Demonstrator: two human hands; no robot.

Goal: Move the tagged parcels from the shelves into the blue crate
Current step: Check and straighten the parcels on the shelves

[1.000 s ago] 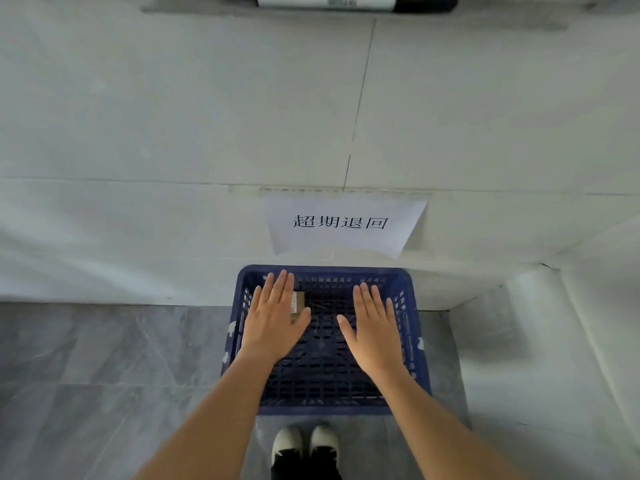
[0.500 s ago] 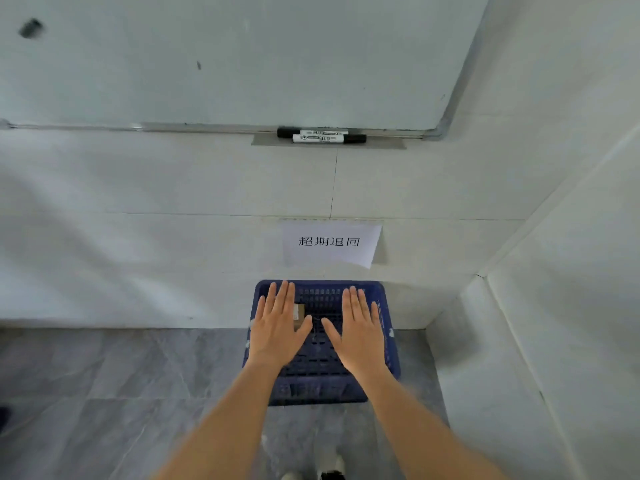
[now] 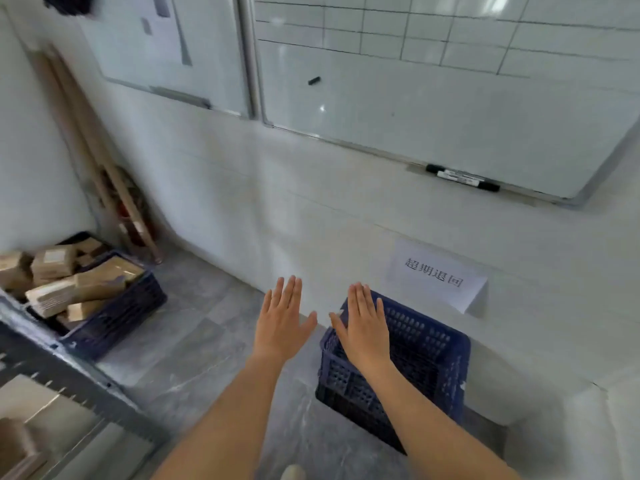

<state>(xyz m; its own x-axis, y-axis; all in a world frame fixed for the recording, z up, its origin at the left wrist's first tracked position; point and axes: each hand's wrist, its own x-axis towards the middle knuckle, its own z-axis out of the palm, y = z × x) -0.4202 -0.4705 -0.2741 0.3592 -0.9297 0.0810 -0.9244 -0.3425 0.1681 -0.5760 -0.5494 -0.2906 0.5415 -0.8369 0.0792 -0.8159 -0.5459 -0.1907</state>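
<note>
Left hand (image 3: pixel 281 323) and right hand (image 3: pixel 365 327) flat, palms down, fingers (image 3: pixel 289 292) extended, empty

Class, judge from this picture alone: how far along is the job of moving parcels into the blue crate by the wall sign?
Done: unclear; the blue slotted plastic crate shows no parcel in its visible part. In hand: nothing; the left hand and right hand are open and empty. Left: brown cardboard parcels sit piled in another dark crate; the grey metal shelf starts at left.
</note>
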